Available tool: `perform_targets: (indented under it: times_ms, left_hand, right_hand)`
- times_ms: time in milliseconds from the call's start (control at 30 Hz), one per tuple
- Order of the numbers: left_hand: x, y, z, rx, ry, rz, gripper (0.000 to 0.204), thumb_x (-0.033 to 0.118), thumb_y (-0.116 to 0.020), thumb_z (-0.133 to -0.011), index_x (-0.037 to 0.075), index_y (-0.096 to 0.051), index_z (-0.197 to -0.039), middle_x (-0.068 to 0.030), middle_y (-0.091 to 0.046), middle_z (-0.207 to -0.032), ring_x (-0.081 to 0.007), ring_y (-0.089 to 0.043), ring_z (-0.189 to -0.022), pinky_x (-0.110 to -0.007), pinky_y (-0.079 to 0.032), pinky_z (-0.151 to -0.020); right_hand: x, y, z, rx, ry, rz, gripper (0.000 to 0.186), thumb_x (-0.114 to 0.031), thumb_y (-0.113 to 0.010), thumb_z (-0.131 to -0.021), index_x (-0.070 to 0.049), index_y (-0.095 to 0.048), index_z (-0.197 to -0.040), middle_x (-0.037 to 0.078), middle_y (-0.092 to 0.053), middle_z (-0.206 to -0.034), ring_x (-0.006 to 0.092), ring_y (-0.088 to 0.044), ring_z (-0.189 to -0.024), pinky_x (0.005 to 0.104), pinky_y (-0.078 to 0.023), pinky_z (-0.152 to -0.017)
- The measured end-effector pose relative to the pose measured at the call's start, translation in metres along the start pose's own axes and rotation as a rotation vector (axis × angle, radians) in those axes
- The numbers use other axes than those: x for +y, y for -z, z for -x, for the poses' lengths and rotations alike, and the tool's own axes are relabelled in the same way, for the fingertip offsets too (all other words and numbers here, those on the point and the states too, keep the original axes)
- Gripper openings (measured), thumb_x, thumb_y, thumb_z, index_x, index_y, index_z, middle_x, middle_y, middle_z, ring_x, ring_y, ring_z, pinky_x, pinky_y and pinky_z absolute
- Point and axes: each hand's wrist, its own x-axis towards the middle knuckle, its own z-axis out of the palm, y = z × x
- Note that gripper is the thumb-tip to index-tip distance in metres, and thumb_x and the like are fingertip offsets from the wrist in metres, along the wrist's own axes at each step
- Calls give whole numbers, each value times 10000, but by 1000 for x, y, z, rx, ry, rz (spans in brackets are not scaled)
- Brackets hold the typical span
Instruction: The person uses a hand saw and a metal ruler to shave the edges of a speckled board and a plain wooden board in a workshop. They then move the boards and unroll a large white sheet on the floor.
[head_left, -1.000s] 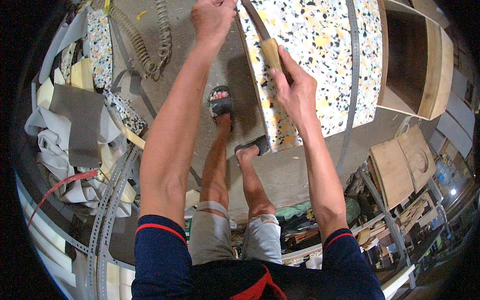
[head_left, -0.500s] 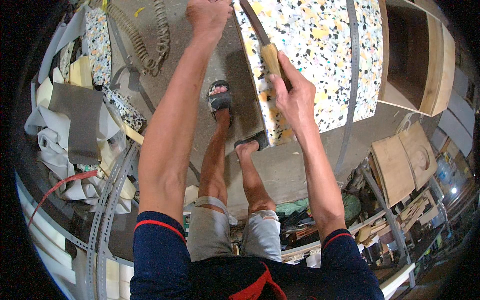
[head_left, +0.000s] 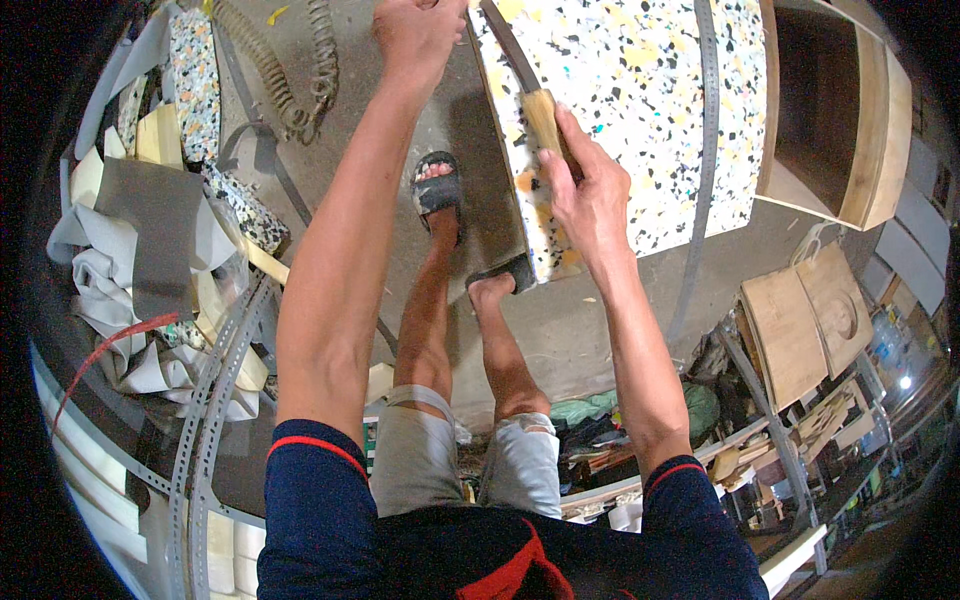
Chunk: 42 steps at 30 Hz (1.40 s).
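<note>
My right hand is closed round the wooden handle of a knife. Its long, dark, narrow blade points away from me, along the left edge of a speckled foam sheet in white, yellow and black. The blade lies over the foam near that edge; whether it cuts in, I cannot tell. At the top of the picture, just left of the sheet's far left corner, is my left hand, its fingers curled in. The picture's upper edge cuts it off, so what it grips is hidden.
An open wooden box frame adjoins the foam on the right, and a dark perforated strip crosses the sheet. Fabric and foam scraps pile up at left, near a coiled hose. A cluttered shelf stands lower right.
The view has shifted slightly. Both hands keep nearly the same position, and the knife stays in my right hand along the foam's left edge.
</note>
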Motion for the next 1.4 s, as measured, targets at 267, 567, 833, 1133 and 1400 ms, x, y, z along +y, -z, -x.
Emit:
perform_targets:
  times_ms: [267, 567, 833, 1133, 1400]
  left_hand:
    - [-16, 3, 20, -66, 26, -11, 181, 150, -674, -884, -12, -729, -944, -69, -712, -790, -125, -668, -672, -258, -542, -590]
    - [-33, 3, 34, -92, -6, 123, 243, 181, -773, -830, -31, -727, -937, -77, -714, -834, -134, -651, -693, -254, -529, -609]
    - [-36, 3, 52, -88, 32, 60, 266, 186, -774, -825, -39, -725, -956, -78, -717, -834, -129, -653, -686, -249, -525, -592]
    - [-26, 3, 65, -75, 43, -34, 183, 160, -643, -884, 3, -728, -924, -53, -709, -768, -119, -664, -655, -263, -539, -582]
    - [-24, 3, 83, -80, 84, 9, 168, 149, -650, -883, -2, -720, -907, -49, -698, -765, -115, -644, -644, -258, -532, -583]
  right_hand:
    - [6, -13, -5, 34, 29, 26, 468, -89, -670, -870, -45, -601, -1330, 216, -690, -895, 369, -677, -788, 437, -543, -714]
    - [9, -8, 18, 1, -4, -13, 483, -78, -670, -863, -26, -591, -1336, 228, -693, -923, 355, -692, -813, 421, -552, -726]
    - [17, 0, 48, 33, 53, -31, 472, -96, -671, -878, -32, -594, -1339, 221, -686, -872, 358, -688, -769, 421, -545, -717]
    - [19, -11, 33, 30, 42, -3, 462, -97, -679, -862, -65, -615, -1318, 218, -681, -859, 376, -673, -760, 439, -544, -720]
    - [26, 14, 94, -35, -35, 6, 477, -72, -678, -881, -34, -599, -1350, 214, -715, -1022, 277, -719, -870, 359, -562, -768]
